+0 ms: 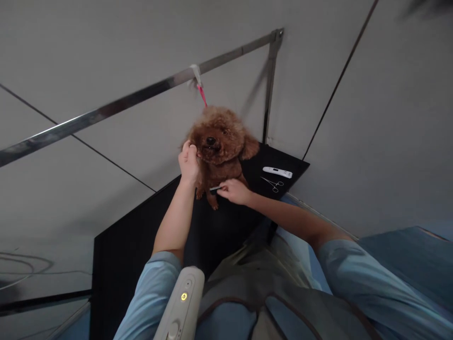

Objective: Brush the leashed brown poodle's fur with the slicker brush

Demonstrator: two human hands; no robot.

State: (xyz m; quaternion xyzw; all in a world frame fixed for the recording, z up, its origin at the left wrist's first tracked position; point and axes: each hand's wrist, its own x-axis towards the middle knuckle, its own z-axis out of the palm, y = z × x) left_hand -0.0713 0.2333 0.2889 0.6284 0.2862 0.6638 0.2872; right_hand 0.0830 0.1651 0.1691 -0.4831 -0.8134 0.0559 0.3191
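Note:
A curly brown dog [217,137] sits on a black table [226,222], facing me. My left hand [188,161] is closed at the side of its muzzle, fingers pinched on the fur or ear there; exactly which is hidden. In front of the dog's chest, low by its front legs, my right hand [234,191] is closed around a slim comb [214,188]. Only a short light-coloured length of the comb shows, pointing left. A pink loop [202,96] runs up from behind the dog's head to a metal bar.
White clippers [278,172] and ring-handled metal forceps [274,183] lie at the table's right corner. The metal bar [141,97] crosses above the dog to an upright post [269,89]. A pale device [184,302] with a yellow light sits close below me. Grey wall stands behind.

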